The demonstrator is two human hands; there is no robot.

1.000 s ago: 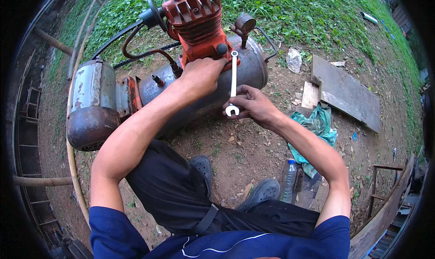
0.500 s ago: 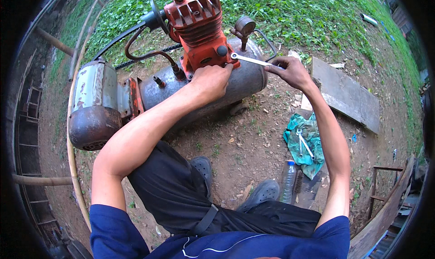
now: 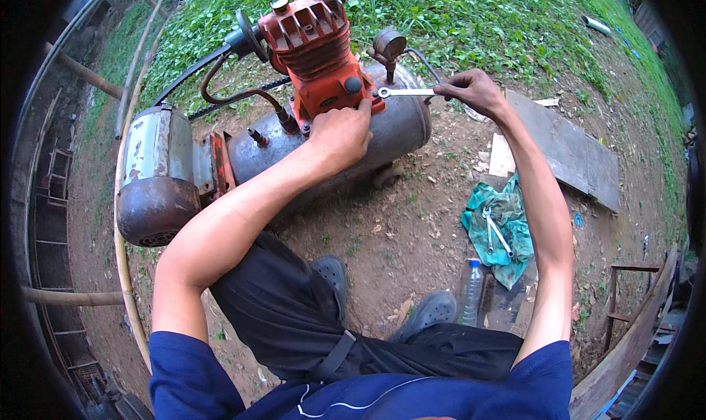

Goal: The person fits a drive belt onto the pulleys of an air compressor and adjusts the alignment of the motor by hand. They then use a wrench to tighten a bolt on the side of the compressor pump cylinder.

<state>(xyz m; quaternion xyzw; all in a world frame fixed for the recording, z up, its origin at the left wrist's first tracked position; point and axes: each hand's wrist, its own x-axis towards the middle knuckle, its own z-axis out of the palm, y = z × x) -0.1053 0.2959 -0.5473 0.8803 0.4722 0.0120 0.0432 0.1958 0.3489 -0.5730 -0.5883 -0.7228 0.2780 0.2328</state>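
Head view: I look down past two bare forearms at a red pump (image 3: 316, 78) seated on a grey tank (image 3: 399, 126), which lies lengthwise above the dirt (image 3: 360, 232).
Right hand (image 3: 475, 94): closed, thumb and fingers pinched together on one end of a silver wrench (image 3: 412, 92).
Wrench: nearly level across my picture, its ring end at the right corner of the pump's foot; whether the ring sits over a bolt, I cannot tell.
Left hand (image 3: 340, 136): at the front of the pump's foot, index finger reaching toward that same corner, the others curled; I cannot tell whether they are clamped on anything.
Gauge (image 3: 389, 44): round, on a short stem rising from the tank, just beyond the wrench.
Pipe (image 3: 239, 94): curves down to the tank, left of the pump.
Motor (image 3: 156, 171): at the tank's left end, paint worn, one end dark.
Cloth (image 3: 510, 273): green, crumpled, left of the right forearm, with spare wrenches (image 3: 499, 232) on it.
Bottle (image 3: 471, 296): clear, blue-capped, near the cloth's lower edge.
Board (image 3: 581, 155): grey, flat, right of the right forearm.
Grass (image 3: 471, 23): green, behind the pump.
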